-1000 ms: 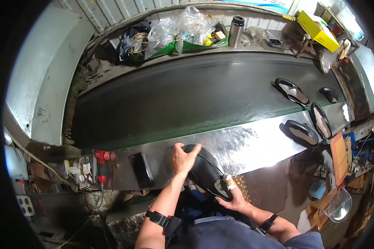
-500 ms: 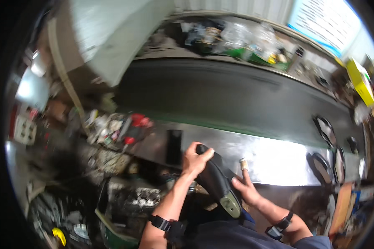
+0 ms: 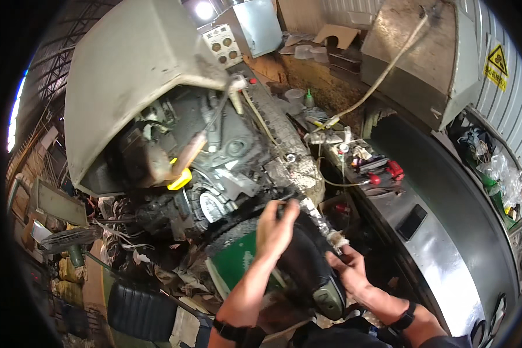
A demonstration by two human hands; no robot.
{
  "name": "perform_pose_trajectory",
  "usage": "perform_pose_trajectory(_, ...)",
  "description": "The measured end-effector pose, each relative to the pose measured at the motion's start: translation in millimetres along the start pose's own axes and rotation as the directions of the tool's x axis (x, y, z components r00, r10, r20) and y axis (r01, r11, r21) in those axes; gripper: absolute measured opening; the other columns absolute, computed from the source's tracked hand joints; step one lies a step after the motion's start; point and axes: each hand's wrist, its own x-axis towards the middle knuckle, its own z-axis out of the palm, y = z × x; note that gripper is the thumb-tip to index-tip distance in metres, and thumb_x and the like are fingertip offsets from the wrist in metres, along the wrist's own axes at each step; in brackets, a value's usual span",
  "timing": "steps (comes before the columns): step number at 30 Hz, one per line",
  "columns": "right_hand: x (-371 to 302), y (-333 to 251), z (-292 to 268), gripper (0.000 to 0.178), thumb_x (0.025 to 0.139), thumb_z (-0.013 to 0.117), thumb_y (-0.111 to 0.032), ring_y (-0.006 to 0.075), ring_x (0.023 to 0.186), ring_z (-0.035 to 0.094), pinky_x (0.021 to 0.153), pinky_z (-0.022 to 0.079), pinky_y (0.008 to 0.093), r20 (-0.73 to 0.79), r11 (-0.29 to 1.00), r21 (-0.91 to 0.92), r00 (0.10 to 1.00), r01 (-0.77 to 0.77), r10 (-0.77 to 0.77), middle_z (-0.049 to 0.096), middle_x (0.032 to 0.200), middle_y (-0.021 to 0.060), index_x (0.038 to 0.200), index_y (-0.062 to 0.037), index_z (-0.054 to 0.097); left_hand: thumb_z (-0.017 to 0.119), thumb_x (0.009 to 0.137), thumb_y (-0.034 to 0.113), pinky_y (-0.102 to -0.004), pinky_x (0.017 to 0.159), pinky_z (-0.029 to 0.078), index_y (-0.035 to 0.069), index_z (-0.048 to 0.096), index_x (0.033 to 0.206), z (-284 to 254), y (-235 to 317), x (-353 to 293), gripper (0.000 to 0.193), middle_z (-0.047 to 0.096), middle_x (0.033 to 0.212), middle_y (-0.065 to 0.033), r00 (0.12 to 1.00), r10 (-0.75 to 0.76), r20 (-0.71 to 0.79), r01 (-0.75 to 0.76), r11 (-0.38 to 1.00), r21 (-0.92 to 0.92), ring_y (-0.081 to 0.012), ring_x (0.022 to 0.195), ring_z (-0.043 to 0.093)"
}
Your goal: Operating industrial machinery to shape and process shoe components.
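A black shoe (image 3: 307,258) is tilted in front of my body, its olive-green sole (image 3: 329,298) turned toward me at the near end. My left hand (image 3: 275,232) is closed on the shoe's far end, and the thumb and fingers show over the black upper. At the right side, my right hand (image 3: 349,269) grips the shoe with its thumb against it; part of the fingers is hidden. A pale wrap shows at one right fingertip. Just beyond the shoe stands a dusty machine (image 3: 235,148) with a grey wheel (image 3: 210,206) low on it.
A large pale hood (image 3: 139,75) overhangs the machine, with a yellow part (image 3: 180,179) below. A green panel (image 3: 235,264) lies under my left forearm. To the right runs a dark conveyor belt (image 3: 441,180) with a metal ledge holding a phone (image 3: 412,222). Red-handled tools (image 3: 388,172) lie farther up.
My view has swung left from the belt to the machine. The shoe, still in both hands, has come round with me. My right index finger, stretched out before, is now bent in.
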Motion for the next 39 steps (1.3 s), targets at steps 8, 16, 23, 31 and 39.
perform_pose_trajectory(8, 48, 37, 149, 0.032, 0.097, 0.069, -0.014, 0.0116, 0.082, 0.065, 0.072, 0.055, 0.0279, 0.195, 0.994, 0.03, 0.976, -0.102, 0.094, 0.072, 0.1, 0.0062, 0.124, 0.0013, 0.062, 0.064, 0.098, 0.024, -0.0299, 0.084, 0.05, 0.001, 0.069, 0.107, -155, -71, -30, 0.025, 0.067, 0.1, -0.0039, 0.915, -0.22, -0.337, -0.07, 0.738, -0.671, -0.0129, 0.092, 0.062)
perform_pose_trajectory(16, 99, 77, 204, 0.041, 0.093, 0.071, -0.008, 0.0153, 0.083, 0.068, 0.073, 0.058, 0.03, 0.224, 0.965, 0.189, 0.965, -0.183, 0.139, 0.07, 0.106, 0.0098, 0.129, 0.0037, 0.056, 0.056, 0.102, 0.035, -0.0406, 0.103, 0.047, 0.002, 0.063, 0.124, -156, -103, -36, 0.04, 0.067, 0.125, -0.0114, 0.862, -0.506, 0.022, 0.175, 0.258, -0.95, -0.0258, 0.112, 0.063)
perform_pose_trajectory(23, 123, 83, 210, 0.039, 0.094, 0.069, -0.006, 0.0158, 0.086, 0.069, 0.075, 0.059, 0.0307, 0.165, 0.974, 0.142, 0.974, -0.179, 0.155, 0.07, 0.108, 0.0092, 0.131, 0.0016, 0.057, 0.058, 0.101, 0.03, -0.0405, 0.102, 0.049, 0.001, 0.065, 0.121, -143, -125, -11, 0.036, 0.068, 0.124, -0.0111, 0.813, -0.581, 0.049, 0.132, 0.102, -0.986, -0.0261, 0.11, 0.065)
perform_pose_trajectory(31, 132, 79, 215, 0.044, 0.095, 0.07, -0.006, 0.0171, 0.082, 0.07, 0.072, 0.06, 0.0326, 0.15, 0.96, 0.175, 0.969, -0.219, 0.194, 0.071, 0.104, 0.0114, 0.133, 0.0013, 0.051, 0.057, 0.102, 0.032, -0.0389, 0.099, 0.05, 0.003, 0.068, 0.118, -140, -119, 4, 0.035, 0.07, 0.122, -0.0101, 0.783, -0.618, 0.066, 0.137, 0.068, -0.988, -0.0255, 0.107, 0.065)
perform_pose_trajectory(39, 143, 86, 206, 0.044, 0.095, 0.068, -0.005, 0.018, 0.086, 0.071, 0.077, 0.06, 0.0328, 0.198, 0.95, 0.216, 0.963, -0.225, 0.183, 0.071, 0.109, 0.0123, 0.136, 0.001, 0.051, 0.055, 0.101, 0.031, -0.0408, 0.101, 0.049, 0.005, 0.067, 0.118, -134, -126, 6, 0.034, 0.07, 0.121, -0.0101, 0.804, -0.586, 0.103, 0.136, 0.012, -0.991, -0.0258, 0.109, 0.065)
